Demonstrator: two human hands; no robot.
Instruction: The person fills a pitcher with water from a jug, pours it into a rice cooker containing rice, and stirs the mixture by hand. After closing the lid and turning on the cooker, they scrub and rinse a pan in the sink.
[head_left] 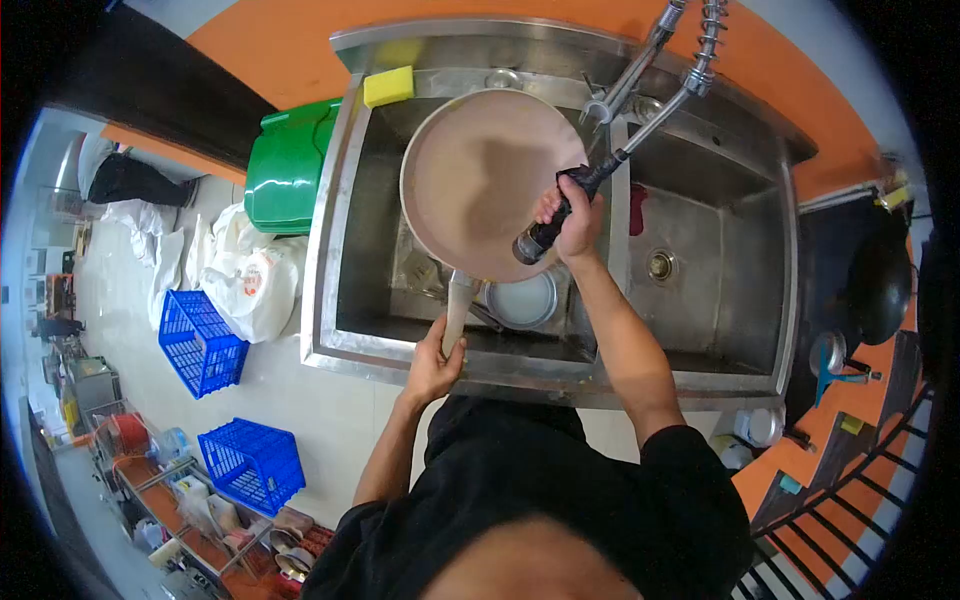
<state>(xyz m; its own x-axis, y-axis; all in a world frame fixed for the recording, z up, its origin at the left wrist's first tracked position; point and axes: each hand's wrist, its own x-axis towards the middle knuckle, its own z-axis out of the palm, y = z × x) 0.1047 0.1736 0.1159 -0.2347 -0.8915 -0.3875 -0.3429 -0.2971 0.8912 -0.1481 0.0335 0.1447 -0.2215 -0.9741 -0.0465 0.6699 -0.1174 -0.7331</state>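
Observation:
My left hand (435, 362) is closed round the pale handle of a large frying pan (465, 185), its inside facing up over the left sink basin. With my right hand (578, 215) I grip the black handle of a spray faucet (538, 240), whose nozzle points down over the pan's right side. A shadow of hand and sprayer falls across the pan's pinkish inner surface. Below the pan, in the basin, a round metal bowl (522, 302) holds cloudy liquid. Other items beside the bowl are partly hidden by the pan.
A yellow sponge (388, 87) lies on the sink's back left corner. The right basin (690, 300) has a drain and a dark red patch at its left wall. Left of the sink stand a green bin (290, 175), white bags (255, 285) and blue crates (250, 465).

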